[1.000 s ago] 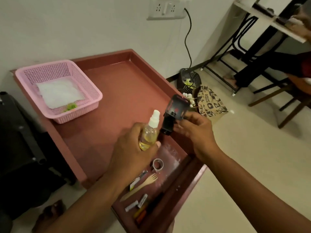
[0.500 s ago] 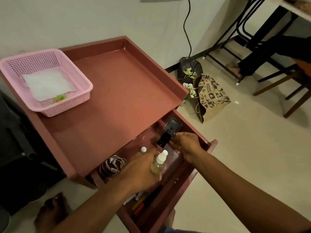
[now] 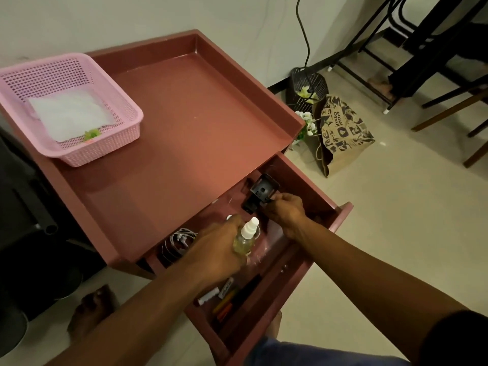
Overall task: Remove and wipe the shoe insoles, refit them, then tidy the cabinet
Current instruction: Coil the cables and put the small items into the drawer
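Reddish-brown cabinet (image 3: 200, 122), top drawer (image 3: 311, 254) pulled open. Left hand (image 3: 219, 249): fingers wrapped round spray bottle (image 3: 247, 237), upright inside the drawer, long axis vertical, white nozzle uppermost. Right hand (image 3: 285, 211): pinching black device (image 3: 260, 194) at the drawer's far end, long axis running away from the person. Pink basket (image 3: 79, 112) on cabinet top, rear left, holding white cloth (image 3: 71, 114).

The cabinet (image 3: 200, 122) at centre frame looks like smooth, slightly glossy reddish-brown plastic. The basket (image 3: 105, 146), upper left, is perforated pink plastic. The spray bottle (image 3: 247, 237) is clear and glossy. The bag (image 3: 343, 136), right, is printed matt brown paper.
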The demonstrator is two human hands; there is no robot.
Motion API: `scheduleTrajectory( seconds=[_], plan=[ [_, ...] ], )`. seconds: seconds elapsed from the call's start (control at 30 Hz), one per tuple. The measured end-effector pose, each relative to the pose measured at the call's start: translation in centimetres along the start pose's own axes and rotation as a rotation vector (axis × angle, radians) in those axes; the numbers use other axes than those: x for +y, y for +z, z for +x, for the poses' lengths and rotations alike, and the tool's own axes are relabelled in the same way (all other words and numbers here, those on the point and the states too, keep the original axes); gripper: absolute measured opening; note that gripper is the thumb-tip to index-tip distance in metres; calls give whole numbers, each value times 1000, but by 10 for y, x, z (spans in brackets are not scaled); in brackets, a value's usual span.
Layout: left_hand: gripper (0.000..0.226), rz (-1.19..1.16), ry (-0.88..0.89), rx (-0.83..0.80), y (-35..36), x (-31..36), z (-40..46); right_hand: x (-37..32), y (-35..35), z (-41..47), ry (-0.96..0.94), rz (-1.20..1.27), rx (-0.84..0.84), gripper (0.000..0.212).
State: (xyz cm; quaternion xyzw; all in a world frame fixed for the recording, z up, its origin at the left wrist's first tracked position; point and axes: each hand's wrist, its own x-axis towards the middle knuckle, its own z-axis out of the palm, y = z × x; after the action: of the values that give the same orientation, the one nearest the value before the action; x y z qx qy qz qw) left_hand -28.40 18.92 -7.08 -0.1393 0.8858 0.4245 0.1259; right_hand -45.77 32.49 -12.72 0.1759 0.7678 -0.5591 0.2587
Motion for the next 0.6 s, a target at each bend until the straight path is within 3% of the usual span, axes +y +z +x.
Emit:
scheduleTrajectory(
  seconds=[0.13,0.23,0.33,0.4,0.6],
  plan=[
    [41,-21,-6,37,-4,2,1,-23,-22,-36,-148,-258,9,52],
    [33,-29,-9,83,-7,5,1,-41,-36,-81,-329,-418,-29,33],
    [38,-82,-22,103,-8,6,0,-43,-35,-120,-341,-475,-393,26],
    [39,-105,-21,115,-9,8,-2,-41,-29,-131,-360,-513,-524,20],
    [43,-74,-54,120,-9,11,0,-27,-15,-121,-476,-554,-493,24]
  ],
)
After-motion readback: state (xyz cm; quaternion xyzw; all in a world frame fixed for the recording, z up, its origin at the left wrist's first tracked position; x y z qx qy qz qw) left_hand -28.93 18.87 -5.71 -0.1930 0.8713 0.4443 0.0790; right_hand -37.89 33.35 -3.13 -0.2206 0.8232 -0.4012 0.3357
